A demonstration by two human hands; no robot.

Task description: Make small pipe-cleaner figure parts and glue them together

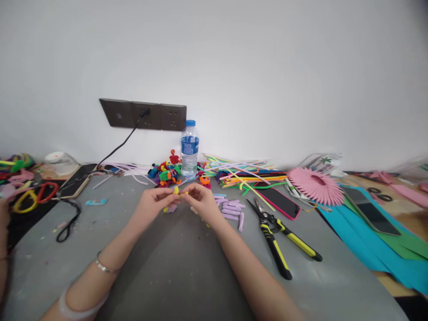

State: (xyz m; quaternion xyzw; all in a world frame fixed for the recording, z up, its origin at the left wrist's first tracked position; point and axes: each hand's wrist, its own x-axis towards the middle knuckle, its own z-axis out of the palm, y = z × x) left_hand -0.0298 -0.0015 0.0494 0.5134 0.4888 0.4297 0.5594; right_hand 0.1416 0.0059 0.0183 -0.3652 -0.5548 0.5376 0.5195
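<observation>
My left hand [155, 201] and my right hand [200, 199] meet over the grey table mat [167, 267], their fingertips nearly touching. Between them is a small yellow piece [176, 190], pinched by the fingers of both hands; its exact shape is too small to tell. Just beyond the hands lie colourful fuzzy figures [169, 171]. Short lilac fuzzy pieces [232, 207] are lined up to the right of my right hand. A few small yellow and lilac bits [170, 209] rest under my left fingertips.
A water bottle [190, 149] stands by the wall. Black-and-yellow pliers [276, 236], a pink-edged phone [281, 203], long fuzzy stems [247, 171] and a pink fan-like ring [314, 186] lie right. Scissors [26, 200], a cable [72, 218] and another person's arm [4, 240] are left.
</observation>
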